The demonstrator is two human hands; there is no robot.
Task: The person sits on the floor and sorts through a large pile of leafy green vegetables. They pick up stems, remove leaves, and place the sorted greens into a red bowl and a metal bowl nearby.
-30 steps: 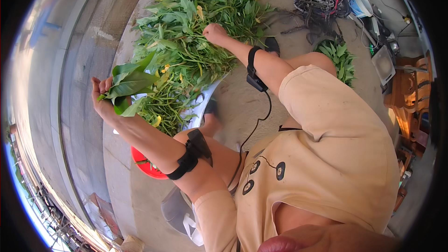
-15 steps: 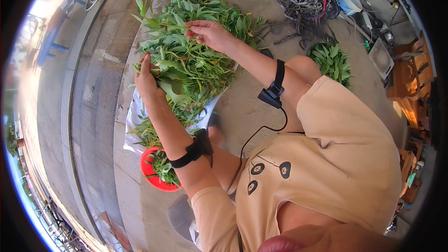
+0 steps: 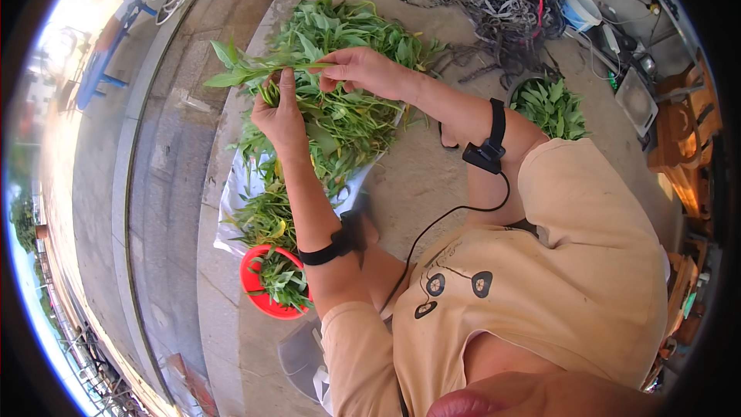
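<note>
A leafy green stem (image 3: 245,71) stretches between my two hands above a big heap of leafy greens (image 3: 351,120). My left hand (image 3: 281,114) is closed around the leafy part, its thumb pointing up along the stem. Pinched in the fingers of my right hand (image 3: 361,71) is the stem's bare end. The heap lies partly on a white sheet (image 3: 356,184), whose edges show beside it. Nearer to me on the left stands a red basin (image 3: 255,296) with cut greens inside.
A dark container of leaves (image 3: 549,108) stands by my right knee. Beyond it lie a tangle of dark straps (image 3: 505,11) and a white-and-blue bucket (image 3: 580,6). Wooden furniture (image 3: 683,123) lines the right side. A step edge (image 3: 127,185) runs along the left, near a blue object (image 3: 108,54).
My left hand has moved up and right, from the heap's left edge to the stem, and closed on it. My right hand has shifted slightly right and down, still pinching the stem.
</note>
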